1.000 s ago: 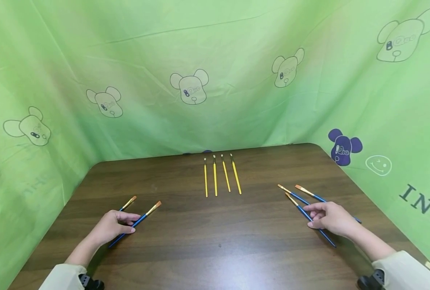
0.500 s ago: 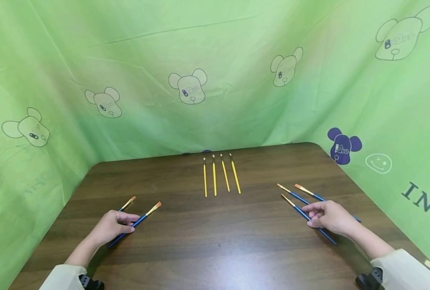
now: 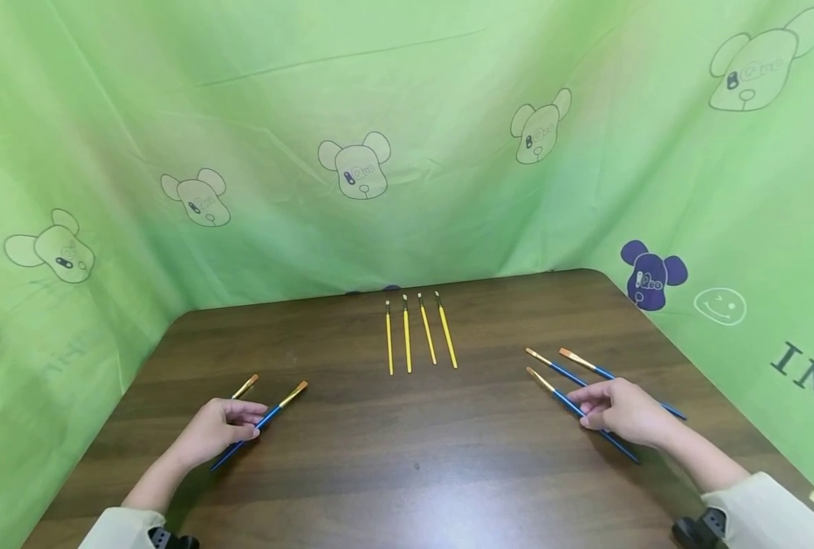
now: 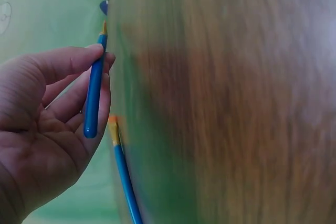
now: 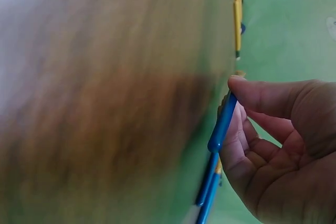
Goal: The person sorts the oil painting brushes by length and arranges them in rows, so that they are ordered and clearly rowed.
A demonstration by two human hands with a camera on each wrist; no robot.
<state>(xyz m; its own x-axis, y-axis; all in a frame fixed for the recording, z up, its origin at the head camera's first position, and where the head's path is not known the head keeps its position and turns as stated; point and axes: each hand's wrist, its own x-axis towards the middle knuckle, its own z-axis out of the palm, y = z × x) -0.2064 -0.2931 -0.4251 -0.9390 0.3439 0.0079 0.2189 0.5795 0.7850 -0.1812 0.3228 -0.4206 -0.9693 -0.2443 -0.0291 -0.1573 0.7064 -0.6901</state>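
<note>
"Just ahead of the right hand, what's different from a second ago?"

"The bristle end of the right brush has swung inward, toward the left hand. It lay close against the nearer blue brush; now a gap shows. I'd take that as the right brush being singled out from its neighbours."

"And the left?"

"Barely changed: its thumb and fingertips pinch the left brush by the blue handle, bristles pointing away."

"How far open are they?"

"Both narrow, just a handle's thickness. The right pinches the same way, other fingers loosely bent. Whether either brush is fully off the table, I can't tell."

"The rest?"

"A spare blue brush partly behind the left hand, the outer blue brush beyond the right, and four yellow brushes farther off, between the hands."
</note>
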